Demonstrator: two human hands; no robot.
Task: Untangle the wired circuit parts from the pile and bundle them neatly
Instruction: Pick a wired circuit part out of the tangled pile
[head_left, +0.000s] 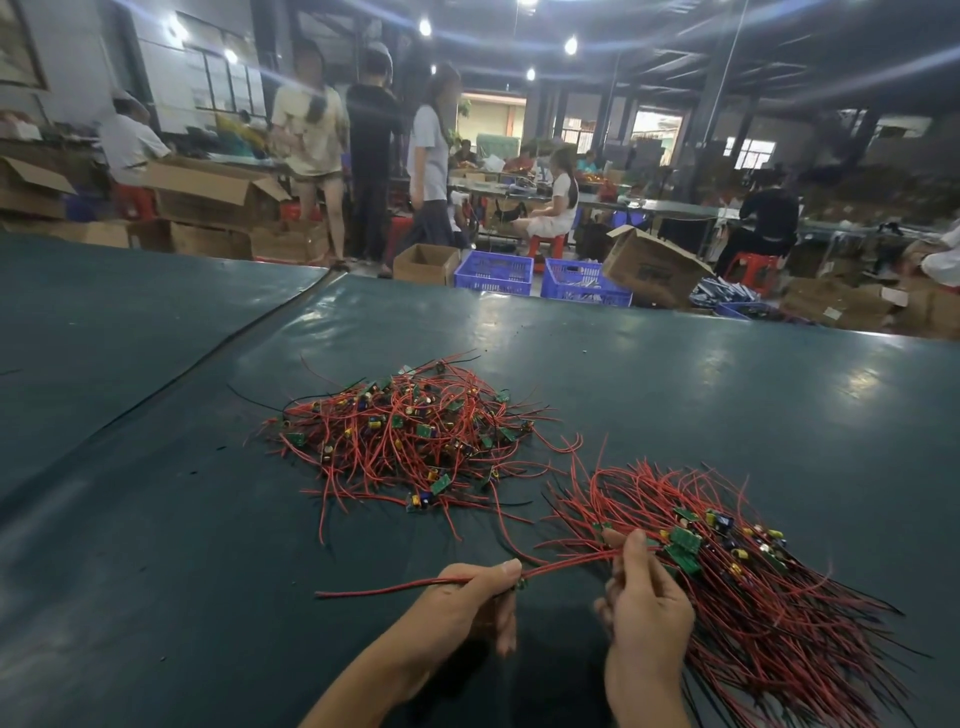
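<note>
Two hands sort red wires on a dark table.

The left hand (467, 603) pinches one thin red wired part (384, 588) between thumb and fingers; its loose end pokes out to the left, and its other end runs across to the right hand (644, 608). The right hand is curled round a neat bundle of red wires with small green circuit boards (753, 597), which fans out over the table on the right. The messy pile of red wires, green boards and little round parts (410, 441) lies on the dark green table mat (156, 519) farther back, just beside the bundle (a few stray wires almost reach it). Past the table edge stand blue plastic crates (493, 273) and brown cardboard boxes (426, 264).
</note>
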